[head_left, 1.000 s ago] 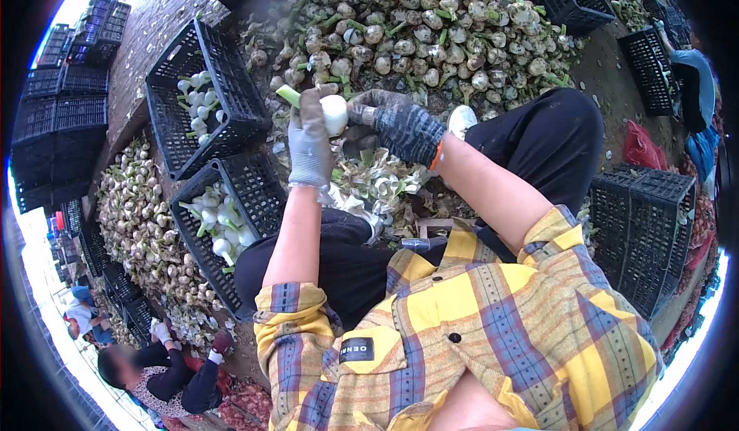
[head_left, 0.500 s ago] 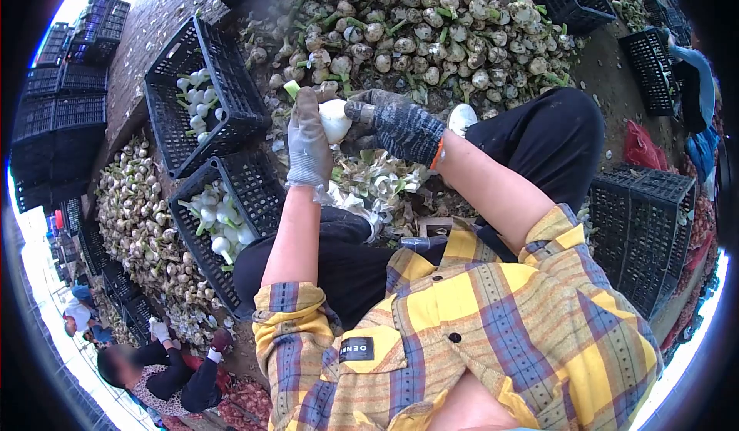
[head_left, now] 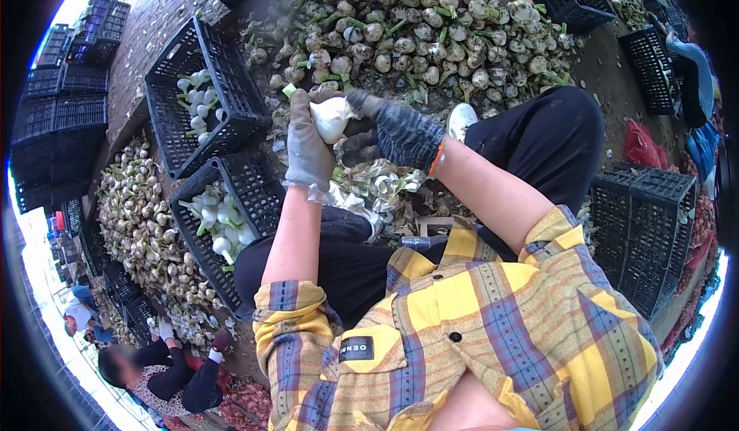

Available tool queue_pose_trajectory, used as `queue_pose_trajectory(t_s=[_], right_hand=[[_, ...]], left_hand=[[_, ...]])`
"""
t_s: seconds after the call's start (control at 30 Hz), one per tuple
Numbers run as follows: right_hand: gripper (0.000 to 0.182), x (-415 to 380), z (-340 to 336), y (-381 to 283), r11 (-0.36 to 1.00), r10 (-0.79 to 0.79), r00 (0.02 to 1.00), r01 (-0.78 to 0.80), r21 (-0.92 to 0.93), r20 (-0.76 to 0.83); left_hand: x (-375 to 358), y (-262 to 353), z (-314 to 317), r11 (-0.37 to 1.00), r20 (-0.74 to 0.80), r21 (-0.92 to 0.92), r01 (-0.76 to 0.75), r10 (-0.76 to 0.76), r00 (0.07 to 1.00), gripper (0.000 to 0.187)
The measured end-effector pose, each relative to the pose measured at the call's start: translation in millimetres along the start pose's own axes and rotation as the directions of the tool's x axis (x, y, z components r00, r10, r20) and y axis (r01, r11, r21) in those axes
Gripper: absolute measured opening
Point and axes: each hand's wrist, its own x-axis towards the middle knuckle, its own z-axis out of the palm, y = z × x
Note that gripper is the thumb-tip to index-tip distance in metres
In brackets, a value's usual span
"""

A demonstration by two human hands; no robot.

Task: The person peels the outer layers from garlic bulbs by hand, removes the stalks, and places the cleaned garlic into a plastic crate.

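Observation:
A white garlic bulb with a short green stem is held in my left hand, whose grey, soiled glove wraps round its left side. My right hand, in a dark knitted glove, is at the bulb's right side. Its upper digit touches the bulb's ragged upper right edge, where loose skin shows. The lower fingers sit apart from it, with a dark gap between. Below both hands lies a heap of peeled garlic skins.
A large pile of unpeeled garlic lies ahead. Left of me, two black crates hold cleaned bulbs. Another garlic pile lies farther left. An upturned black crate stands at right. A co-worker sits at lower left.
My right hand's upper digit has lifted off the bulb's face to its upper right edge, and the fingers have spread. More of the bulb shows now. My left hand keeps its grip.

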Motion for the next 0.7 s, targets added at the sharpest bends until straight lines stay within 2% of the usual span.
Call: queue_pose_trajectory(t_s=[0.03,0.07,0.1,0.13,0.23,0.3,0.33,0.43,0.47,0.57,0.7], right_hand=[[0.033,5,2,1,0.998,-0.008,1.0,0.008,-0.066,-0.004],[0.029,9,0,5,1.0,-0.018,1.0,0.018,-0.006,-0.012],[0.028,9,-1,6,0.998,-0.049,0.999,0.048,-0.045,-0.018],[0.027,7,-3,7,0.994,-0.079,0.997,0.077,-0.082,-0.023],[0.025,6,-11,12,0.993,-0.079,0.995,0.073,-0.091,-0.067],[0.026,3,-10,12,0.992,-0.084,0.989,0.072,-0.101,-0.12],[0.029,3,-6,7,0.996,0.018,0.992,-0.007,0.089,-0.127],[0.032,1,10,4,1.0,-0.021,0.994,0.022,0.012,-0.104],[0.03,3,9,5,0.998,-0.054,0.997,0.054,-0.012,-0.052],[0.025,1,14,8,0.987,-0.158,0.987,0.157,-0.024,-0.037],[0.023,4,0,15,0.981,-0.169,0.986,0.166,-0.1,-0.017]], left_hand=[[1,-1,2,0.996,-0.051,0.084,-0.033,0.037,0.998,0.046],[1,-1,3,0.984,-0.101,0.167,-0.06,0.077,0.992,0.046],[2,-2,4,0.965,-0.147,0.25,-0.082,0.122,0.982,0.047],[-1,-2,6,0.959,-0.171,0.279,-0.047,0.098,0.98,0.048],[0,-2,1,0.964,-0.163,0.262,0.047,-0.004,0.987,0.045],[2,-4,2,0.984,-0.154,0.179,-0.001,0.029,0.988,0.042],[0,-1,7,0.985,-0.141,0.172,-0.013,0.038,0.989,0.041],[-2,1,7,0.993,-0.112,0.122,0.007,0.006,0.994,0.036],[-1,2,7,0.995,-0.1,0.102,0.018,-0.007,0.995,0.034],[-3,4,7,0.999,-0.113,0.011,0.05,-0.048,0.992,0.033],[0,0,1,0.995,-0.147,-0.074,0.072,-0.083,0.986,0.027]])
